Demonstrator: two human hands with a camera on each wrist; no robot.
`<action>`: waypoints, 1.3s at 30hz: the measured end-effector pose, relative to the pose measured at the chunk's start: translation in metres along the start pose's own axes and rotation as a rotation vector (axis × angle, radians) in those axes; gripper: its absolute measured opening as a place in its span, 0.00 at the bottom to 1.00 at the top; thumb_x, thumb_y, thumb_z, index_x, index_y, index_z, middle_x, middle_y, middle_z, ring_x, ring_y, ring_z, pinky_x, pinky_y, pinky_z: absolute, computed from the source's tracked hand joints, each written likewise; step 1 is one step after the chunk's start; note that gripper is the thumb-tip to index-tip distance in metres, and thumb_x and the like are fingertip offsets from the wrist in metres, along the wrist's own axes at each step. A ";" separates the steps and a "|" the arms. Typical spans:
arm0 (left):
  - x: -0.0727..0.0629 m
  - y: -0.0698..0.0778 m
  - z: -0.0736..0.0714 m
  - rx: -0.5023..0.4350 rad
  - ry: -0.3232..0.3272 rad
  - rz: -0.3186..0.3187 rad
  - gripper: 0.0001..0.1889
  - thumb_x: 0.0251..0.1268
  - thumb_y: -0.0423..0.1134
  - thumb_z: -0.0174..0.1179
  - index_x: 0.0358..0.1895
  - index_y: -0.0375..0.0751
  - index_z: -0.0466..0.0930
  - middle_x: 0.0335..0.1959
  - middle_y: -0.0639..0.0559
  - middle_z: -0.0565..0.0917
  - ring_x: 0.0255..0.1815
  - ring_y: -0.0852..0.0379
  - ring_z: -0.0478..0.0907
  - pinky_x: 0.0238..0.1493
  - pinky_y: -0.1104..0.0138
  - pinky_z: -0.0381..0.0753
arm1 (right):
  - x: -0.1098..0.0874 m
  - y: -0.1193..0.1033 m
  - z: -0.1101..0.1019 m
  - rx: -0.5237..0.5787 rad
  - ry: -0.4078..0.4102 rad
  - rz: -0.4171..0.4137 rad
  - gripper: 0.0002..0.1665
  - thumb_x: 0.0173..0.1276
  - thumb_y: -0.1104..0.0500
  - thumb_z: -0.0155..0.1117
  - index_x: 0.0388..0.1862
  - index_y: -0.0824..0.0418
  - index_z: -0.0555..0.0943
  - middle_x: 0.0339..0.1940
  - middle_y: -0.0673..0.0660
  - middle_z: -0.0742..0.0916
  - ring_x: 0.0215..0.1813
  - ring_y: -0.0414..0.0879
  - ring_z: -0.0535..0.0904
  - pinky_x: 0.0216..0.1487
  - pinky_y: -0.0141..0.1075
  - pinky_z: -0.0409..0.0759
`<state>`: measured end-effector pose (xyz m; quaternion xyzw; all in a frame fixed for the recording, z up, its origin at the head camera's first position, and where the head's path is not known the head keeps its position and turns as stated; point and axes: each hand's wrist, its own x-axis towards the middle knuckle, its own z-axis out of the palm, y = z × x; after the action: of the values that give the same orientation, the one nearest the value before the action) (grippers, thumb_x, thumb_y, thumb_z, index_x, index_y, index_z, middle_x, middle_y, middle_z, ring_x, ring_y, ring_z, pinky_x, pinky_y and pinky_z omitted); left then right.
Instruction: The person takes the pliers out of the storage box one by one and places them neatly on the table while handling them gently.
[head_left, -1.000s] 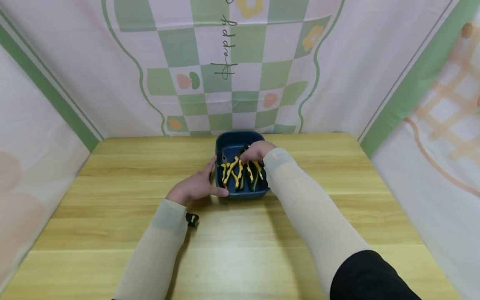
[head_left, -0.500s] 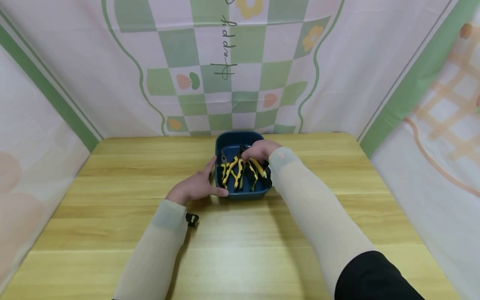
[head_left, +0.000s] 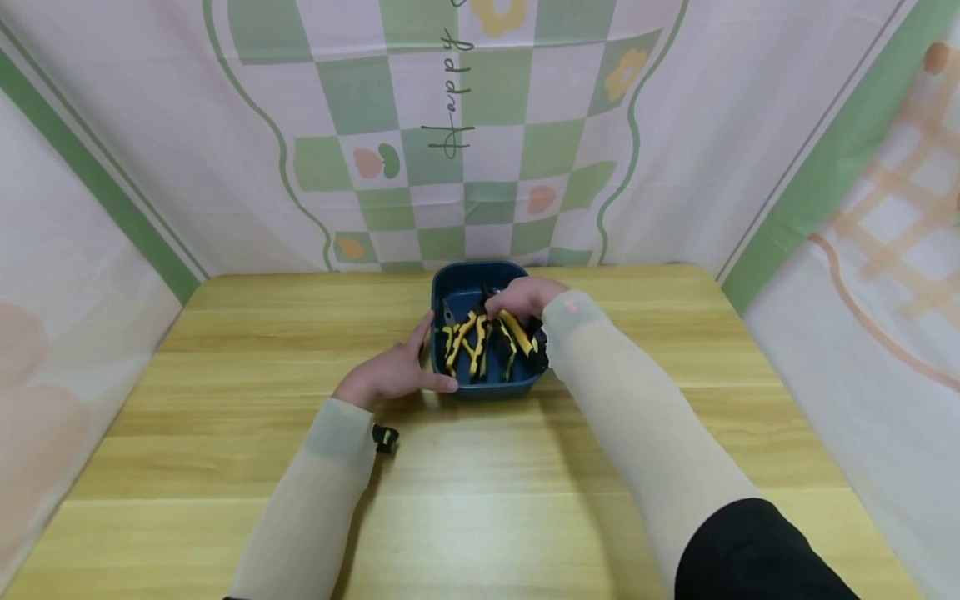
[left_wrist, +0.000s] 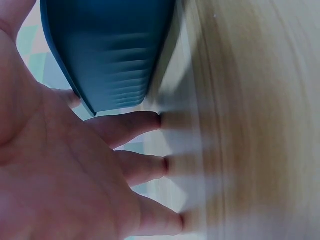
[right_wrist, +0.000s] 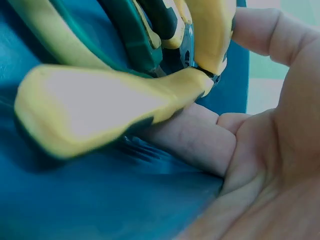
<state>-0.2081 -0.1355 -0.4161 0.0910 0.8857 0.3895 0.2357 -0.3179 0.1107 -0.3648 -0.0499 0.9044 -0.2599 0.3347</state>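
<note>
A dark blue plastic bin [head_left: 491, 392] stands near the table's far edge, holding several pliers [head_left: 459, 343] with yellow-and-black handles. My left hand [head_left: 393, 372] is spread at its left side, thumb along the front left corner. In the left wrist view, the fingers [left_wrist: 132, 125] are straight, their tips down at the tabletop beside the bin wall. Inside the bin's right part, my right hand [head_left: 525, 297] grips pliers [right_wrist: 115, 105] around the head end, handles spread toward me. The right wrist view shows the thumb against one yellow handle and fingers under the other. The jaws are mostly hidden.
The wooden table [head_left: 465, 500] extends toward me and to both sides. Behind the bin hangs a green-and-white checked curtain [head_left: 495, 167], with more patterned cloth at left and right. A black strap piece [head_left: 386, 439] sits at my left wrist.
My right hand has shifted slightly right, and the pliers in it have swung right, lying against the bin's right side. The left hand and the bin have stayed in place.
</note>
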 end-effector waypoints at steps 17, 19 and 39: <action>-0.001 0.002 -0.002 0.019 -0.004 0.004 0.64 0.53 0.60 0.73 0.80 0.68 0.28 0.81 0.50 0.44 0.78 0.35 0.37 0.70 0.37 0.46 | -0.003 -0.005 -0.013 0.130 -0.089 0.052 0.46 0.70 0.46 0.59 0.79 0.63 0.57 0.67 0.70 0.74 0.68 0.61 0.69 0.67 0.55 0.65; -0.001 0.002 -0.002 0.018 -0.008 0.002 0.64 0.53 0.60 0.73 0.80 0.69 0.27 0.81 0.50 0.44 0.78 0.35 0.37 0.70 0.37 0.46 | -0.005 -0.007 -0.015 0.126 -0.087 0.061 0.45 0.70 0.46 0.58 0.79 0.64 0.57 0.67 0.71 0.74 0.68 0.62 0.69 0.66 0.55 0.66; -0.003 0.001 -0.001 0.004 -0.012 0.012 0.65 0.52 0.61 0.73 0.80 0.68 0.27 0.81 0.53 0.43 0.78 0.35 0.35 0.70 0.37 0.45 | -0.028 0.007 -0.054 0.390 -0.152 0.029 0.35 0.75 0.44 0.51 0.69 0.68 0.68 0.60 0.69 0.80 0.54 0.65 0.80 0.63 0.63 0.66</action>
<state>-0.2065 -0.1363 -0.4134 0.0990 0.8846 0.3886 0.2382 -0.3292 0.1480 -0.3177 0.0097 0.8096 -0.4208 0.4091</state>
